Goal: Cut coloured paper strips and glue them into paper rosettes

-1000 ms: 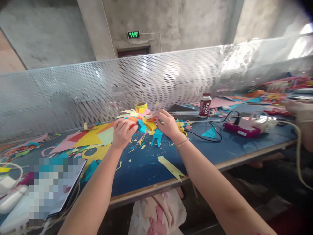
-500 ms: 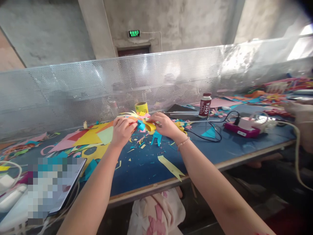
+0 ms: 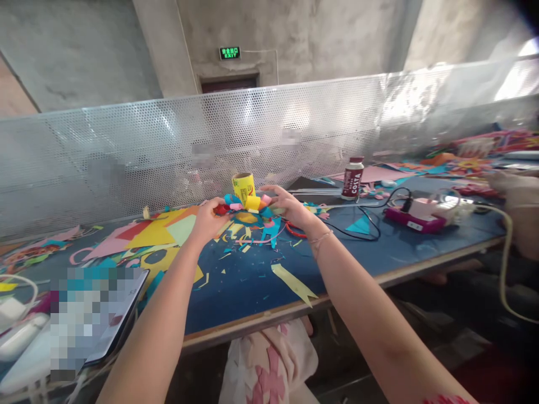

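Note:
Between my two hands is a paper craft made of curled strips (image 3: pixel 252 203) in yellow, blue, pink, red and orange, held just above the table. The fingers of my left hand (image 3: pixel 209 220) are closed on its left edge, by a red curl. My right hand (image 3: pixel 291 209) grips the right edge, its upper fingers reaching forward over the strips. Both fingertips are partly hidden by the curls. Right behind the craft stands a yellow printed roll (image 3: pixel 243 185). Below it lie cut blue paper (image 3: pixel 272 231) and small scraps, with a red loop-shaped handle (image 3: pixel 295 230) beside my right wrist.
Coloured paper sheets (image 3: pixel 154 231) and a tablet (image 3: pixel 122 320) lie at left. A pale yellow strip (image 3: pixel 293 284) is near the front edge. Rightward stand a COSTA bottle (image 3: pixel 352 178) and a purple power strip (image 3: pixel 415 216) with cables. A perforated metal screen (image 3: pixel 236 129) runs behind.
The paper craft has turned so that its curled loops now face me. My hands have moved slightly apart and shifted around its edges. The red handle has come into view.

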Demonstrator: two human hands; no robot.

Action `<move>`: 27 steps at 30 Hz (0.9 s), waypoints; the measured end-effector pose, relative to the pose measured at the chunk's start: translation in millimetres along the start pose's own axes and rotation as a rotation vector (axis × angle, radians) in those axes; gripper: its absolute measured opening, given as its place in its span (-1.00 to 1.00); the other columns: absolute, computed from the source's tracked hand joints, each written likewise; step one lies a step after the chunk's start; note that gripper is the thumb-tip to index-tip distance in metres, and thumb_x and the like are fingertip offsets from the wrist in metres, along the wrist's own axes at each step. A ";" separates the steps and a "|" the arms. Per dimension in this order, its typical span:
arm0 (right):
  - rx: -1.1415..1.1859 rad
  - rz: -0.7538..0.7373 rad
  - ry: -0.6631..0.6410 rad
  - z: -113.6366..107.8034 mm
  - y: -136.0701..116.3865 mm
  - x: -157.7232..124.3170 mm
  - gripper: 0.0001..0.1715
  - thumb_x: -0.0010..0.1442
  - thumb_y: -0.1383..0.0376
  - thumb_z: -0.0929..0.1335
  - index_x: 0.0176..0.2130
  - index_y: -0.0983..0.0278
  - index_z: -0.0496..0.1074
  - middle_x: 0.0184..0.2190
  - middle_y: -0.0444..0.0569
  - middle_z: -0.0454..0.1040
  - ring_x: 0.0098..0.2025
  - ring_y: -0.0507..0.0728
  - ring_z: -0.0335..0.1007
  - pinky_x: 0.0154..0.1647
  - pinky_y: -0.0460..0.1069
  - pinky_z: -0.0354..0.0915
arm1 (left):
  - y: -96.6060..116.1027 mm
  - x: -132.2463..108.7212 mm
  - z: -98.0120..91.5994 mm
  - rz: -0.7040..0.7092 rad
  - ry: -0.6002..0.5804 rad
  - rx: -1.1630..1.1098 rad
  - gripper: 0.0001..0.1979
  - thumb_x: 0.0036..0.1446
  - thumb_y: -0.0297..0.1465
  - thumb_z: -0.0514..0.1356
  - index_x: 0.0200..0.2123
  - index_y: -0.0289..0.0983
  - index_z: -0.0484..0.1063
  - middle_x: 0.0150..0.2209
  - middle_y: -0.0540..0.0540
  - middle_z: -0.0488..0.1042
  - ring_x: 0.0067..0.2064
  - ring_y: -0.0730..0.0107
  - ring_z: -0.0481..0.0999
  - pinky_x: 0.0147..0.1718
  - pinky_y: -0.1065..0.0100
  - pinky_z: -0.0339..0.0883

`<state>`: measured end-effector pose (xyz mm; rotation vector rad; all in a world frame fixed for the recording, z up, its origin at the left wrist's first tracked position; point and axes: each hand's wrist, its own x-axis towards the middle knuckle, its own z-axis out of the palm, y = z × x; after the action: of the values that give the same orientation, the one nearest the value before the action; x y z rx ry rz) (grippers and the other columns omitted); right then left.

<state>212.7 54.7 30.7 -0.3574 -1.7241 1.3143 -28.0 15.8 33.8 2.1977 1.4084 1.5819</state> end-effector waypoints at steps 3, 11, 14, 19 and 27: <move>0.229 0.021 0.049 3.5 -2.8 1.8 -0.50 0.02 0.24 0.27 -0.01 0.27 0.30 -0.37 -0.08 0.44 -0.37 0.05 0.35 -0.38 -0.05 0.29 | 3.0 0.7 -1.4 -0.085 -0.004 -0.176 -0.75 -0.20 -0.36 0.34 -0.40 -0.27 0.40 -0.45 0.02 0.40 -0.38 0.41 0.40 -0.36 0.37 0.32; 0.290 -0.049 0.150 20.0 -4.2 3.7 -0.50 -0.02 0.29 0.38 -0.03 0.19 0.34 -0.27 -0.09 0.45 -0.46 -0.03 0.27 -0.64 -0.16 0.11 | 9.0 1.6 -1.7 -0.184 0.035 -0.374 -0.68 -0.25 -0.36 0.36 -0.36 -0.30 0.42 -0.47 0.00 0.41 -0.46 0.46 0.40 -0.48 0.41 0.37; 0.279 -0.047 0.184 20.5 -3.9 3.9 -0.55 -0.03 0.32 0.39 -0.08 0.18 0.34 -0.31 -0.12 0.42 -0.44 -0.03 0.28 -0.60 -0.15 0.18 | 8.8 1.5 -1.5 -0.185 0.035 -0.409 -0.69 -0.26 -0.36 0.36 -0.36 -0.30 0.42 -0.48 0.00 0.42 -0.47 0.47 0.40 -0.51 0.42 0.37; 0.292 -0.038 0.229 20.8 -3.2 5.1 -0.57 -0.06 0.33 0.41 -0.13 0.19 0.32 -0.34 -0.13 0.40 -0.44 -0.02 0.29 -0.60 -0.15 0.23 | 5.6 2.5 -1.3 -0.185 0.030 -0.394 -0.69 -0.26 -0.37 0.36 -0.36 -0.31 0.43 -0.45 -0.01 0.43 -0.45 0.46 0.40 -0.51 0.43 0.34; 0.301 -0.032 0.251 20.0 -0.6 5.6 -0.57 -0.02 0.34 0.40 -0.11 0.18 0.31 -0.36 -0.17 0.40 -0.44 -0.04 0.33 -0.58 -0.15 0.28 | -1.9 2.9 1.7 -0.191 0.031 -0.415 -0.69 -0.26 -0.37 0.37 -0.38 -0.31 0.42 -0.49 0.03 0.39 -0.47 0.50 0.37 -0.49 0.45 0.33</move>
<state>194.0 46.1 33.5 -0.3050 -1.2978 1.4159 -27.8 19.7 34.1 1.7572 1.1294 1.6646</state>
